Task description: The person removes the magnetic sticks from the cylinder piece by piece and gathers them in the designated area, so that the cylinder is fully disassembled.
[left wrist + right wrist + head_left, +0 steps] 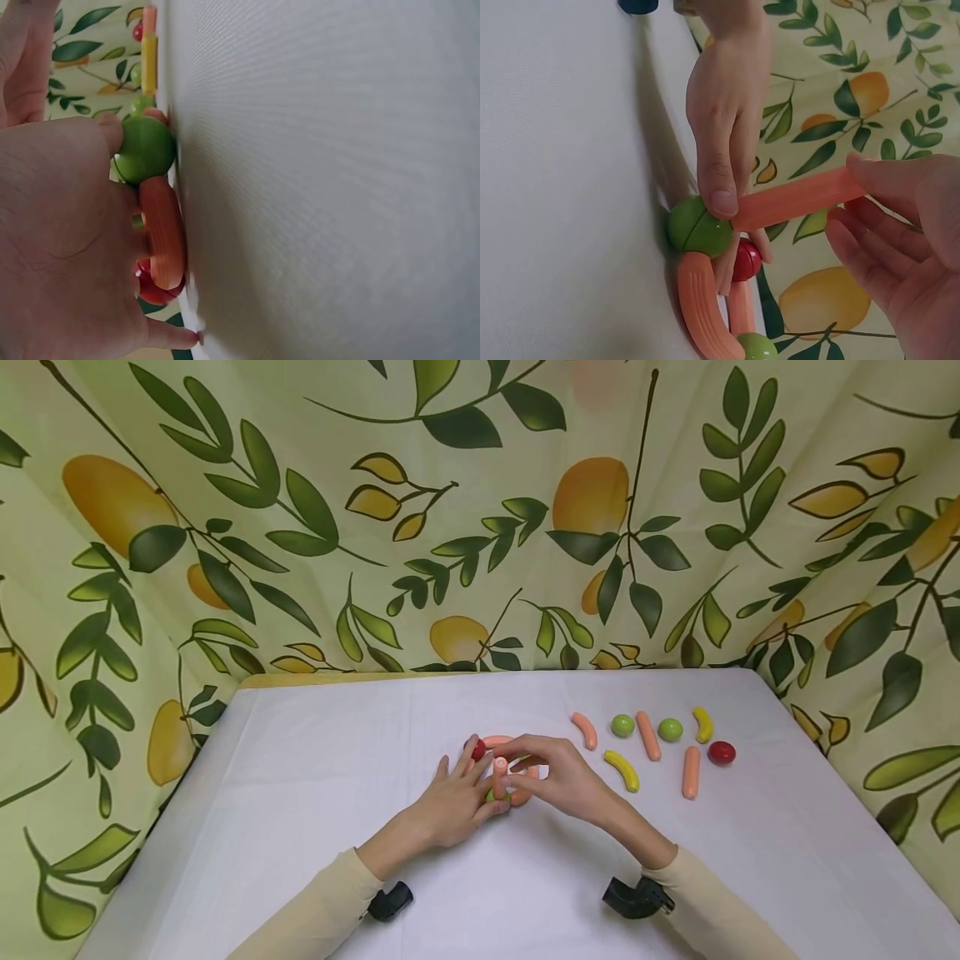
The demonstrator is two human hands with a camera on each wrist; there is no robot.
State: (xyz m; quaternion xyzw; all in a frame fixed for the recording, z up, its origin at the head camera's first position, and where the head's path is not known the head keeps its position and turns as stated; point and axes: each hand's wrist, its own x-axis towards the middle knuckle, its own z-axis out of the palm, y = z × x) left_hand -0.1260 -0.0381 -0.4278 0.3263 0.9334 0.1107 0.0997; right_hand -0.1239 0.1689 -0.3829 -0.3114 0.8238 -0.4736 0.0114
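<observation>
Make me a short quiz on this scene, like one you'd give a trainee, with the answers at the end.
1. True or false: the right hand pinches an orange stick.
2. How many yellow pieces lie to the right of the hands in the head view?
3. Fill in: in the head view, the piece lying furthest right on the table is the ____ ball.

Key:
1. True; its thumb and fingers are at the stick's end.
2. Two, both curved.
3. Red; the red ball lies beyond the others.
</observation>
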